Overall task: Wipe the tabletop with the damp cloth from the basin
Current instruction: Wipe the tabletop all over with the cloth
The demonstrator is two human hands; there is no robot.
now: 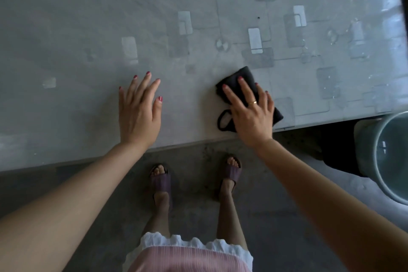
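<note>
Head view looks straight down over a grey glossy surface (pixel 88 28) printed with pale and darker rectangles. Toward the right, close to the near edge, lies the dark cloth (pixel 245 77), folded into a thick pad with a loop of its fabric sticking out on its left side. The right hand (pixel 249 112) lies flat on top of it, palm down, fingers (pixel 231 97) spread and stretched toward the far side, pressing the cloth against the surface rather than closing around it (a ring shows on one finger). Part of the cloth pokes out beyond the fingertips on the far side and again to the right of the hand.

The left hand (pixel 139 108) is well apart from the cloth, to the left, also palm down over the surface near its near edge, fingers extended and slightly spread, holding nothing; whether the palm actually touches the surface cannot be told.

At the right edge of the view, below the level of the surface, part of a round pale green basin (pixel 375 150) shows. Down on the grey floor (pixel 88 216) the person's two feet in purple sandals (pixel 160 183) stand close to the near edge.
</note>
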